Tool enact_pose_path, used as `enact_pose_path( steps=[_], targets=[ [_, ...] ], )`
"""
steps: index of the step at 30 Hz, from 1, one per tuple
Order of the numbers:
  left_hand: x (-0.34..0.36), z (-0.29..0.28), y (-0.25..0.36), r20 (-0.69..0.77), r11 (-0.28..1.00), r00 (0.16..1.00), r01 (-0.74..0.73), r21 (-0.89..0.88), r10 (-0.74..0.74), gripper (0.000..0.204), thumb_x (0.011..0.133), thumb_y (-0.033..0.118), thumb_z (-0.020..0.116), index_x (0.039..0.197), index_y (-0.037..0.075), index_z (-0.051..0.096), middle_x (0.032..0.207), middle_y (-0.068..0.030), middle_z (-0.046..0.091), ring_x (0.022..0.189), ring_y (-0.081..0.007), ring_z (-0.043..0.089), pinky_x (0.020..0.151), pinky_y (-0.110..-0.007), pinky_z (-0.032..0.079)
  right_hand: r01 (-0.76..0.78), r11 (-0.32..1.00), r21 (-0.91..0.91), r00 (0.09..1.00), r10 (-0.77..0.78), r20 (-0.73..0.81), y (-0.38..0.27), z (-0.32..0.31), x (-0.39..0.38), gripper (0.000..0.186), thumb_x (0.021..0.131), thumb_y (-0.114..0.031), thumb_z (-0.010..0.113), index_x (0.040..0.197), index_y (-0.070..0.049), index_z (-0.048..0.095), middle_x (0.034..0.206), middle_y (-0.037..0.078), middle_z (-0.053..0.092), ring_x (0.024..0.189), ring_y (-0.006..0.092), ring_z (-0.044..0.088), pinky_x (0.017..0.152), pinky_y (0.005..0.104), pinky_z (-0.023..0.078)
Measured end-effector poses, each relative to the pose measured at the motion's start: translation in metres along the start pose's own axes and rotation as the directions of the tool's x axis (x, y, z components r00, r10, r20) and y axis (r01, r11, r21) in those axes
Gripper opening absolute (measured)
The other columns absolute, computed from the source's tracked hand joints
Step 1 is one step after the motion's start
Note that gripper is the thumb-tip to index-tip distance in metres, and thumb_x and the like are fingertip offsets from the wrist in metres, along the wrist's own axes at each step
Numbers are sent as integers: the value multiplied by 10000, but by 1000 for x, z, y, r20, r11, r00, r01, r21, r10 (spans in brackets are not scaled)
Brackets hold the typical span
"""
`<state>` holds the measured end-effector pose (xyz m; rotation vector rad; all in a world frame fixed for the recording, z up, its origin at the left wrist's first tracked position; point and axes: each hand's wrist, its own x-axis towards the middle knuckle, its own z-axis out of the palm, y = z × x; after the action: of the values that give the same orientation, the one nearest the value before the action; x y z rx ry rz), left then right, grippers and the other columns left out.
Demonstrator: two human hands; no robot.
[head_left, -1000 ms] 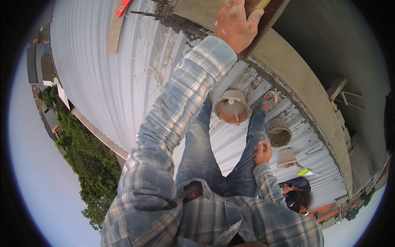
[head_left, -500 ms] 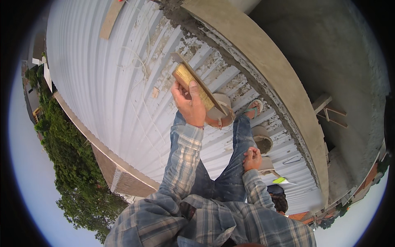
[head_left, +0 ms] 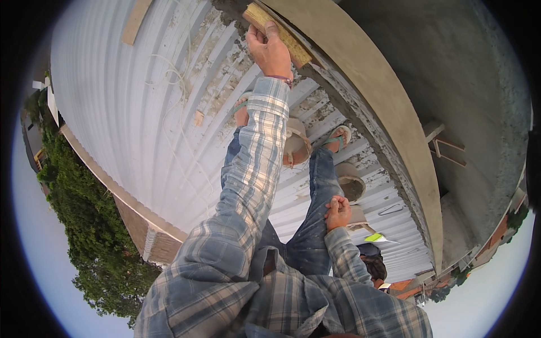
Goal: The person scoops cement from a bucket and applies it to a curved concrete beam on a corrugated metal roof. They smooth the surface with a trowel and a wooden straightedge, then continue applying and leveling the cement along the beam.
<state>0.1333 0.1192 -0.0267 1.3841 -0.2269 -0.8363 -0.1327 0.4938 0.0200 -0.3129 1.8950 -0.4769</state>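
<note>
Yellow block-handled float [head_left: 294, 47] is gripped by left hand [head_left: 269, 52] beside grey concrete ledge [head_left: 390, 107]; white corrugated roofing [head_left: 110, 98] is spread leftward; right hand [head_left: 338, 213] half-curled.

From my feed, the left hand [head_left: 269, 52] is farthest ahead, around a float [head_left: 292, 47] that lies along the near side of the wall [head_left: 369, 84]; whether they touch, I cannot tell. The right hand [head_left: 338, 213] sits back by the right knee. Below me is the roof [head_left: 107, 107], with a plank [head_left: 136, 23] on it ahead to my left, then a cord [head_left: 183, 87] and, right of that, a chip [head_left: 198, 118]. One bucket [head_left: 297, 147] stands between the legs; a second bucket [head_left: 350, 183] and third bucket [head_left: 357, 215] stand right of the right leg, a hook [head_left: 390, 209] beyond them. Another person [head_left: 372, 263] is behind, to the right. Past the wall is a frame [head_left: 443, 147]; off the roof's left edge are trees [head_left: 93, 208].
</note>
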Motion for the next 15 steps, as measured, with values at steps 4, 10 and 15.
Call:
enact_pose_path(
  steps=[4,10,15],
  targets=[
    [-7,22,-12,-40,996,997,-74,-41,72,441,1039,176,554,1394,-48,420,1279,-132,616,1152,-198,597,959,-335,479,55,998,7,998,-55,-11,7,-2,0,152,1003,-200,610,1034,-53,586,733,58,654,422,77,465,374,234,366],
    [-100,33,-49,-44,996,999,-16,87,20,550,1014,198,601,1425,-76,361,1288,-234,575,1134,-265,613,958,-366,495,37,999,-4,999,-37,21,0,-10,-1,154,998,-187,612,1042,-42,588,772,67,667,473,93,514,418,241,404],
    [-287,12,-104,147,861,850,488,143,-506,534,991,166,645,1413,-29,379,1269,-170,580,1138,-207,588,966,-346,498,489,809,-325,869,-486,98,18,-27,16,167,978,-98,597,1098,17,592,859,106,690,771,163,664,689,281,529]
  ],
)
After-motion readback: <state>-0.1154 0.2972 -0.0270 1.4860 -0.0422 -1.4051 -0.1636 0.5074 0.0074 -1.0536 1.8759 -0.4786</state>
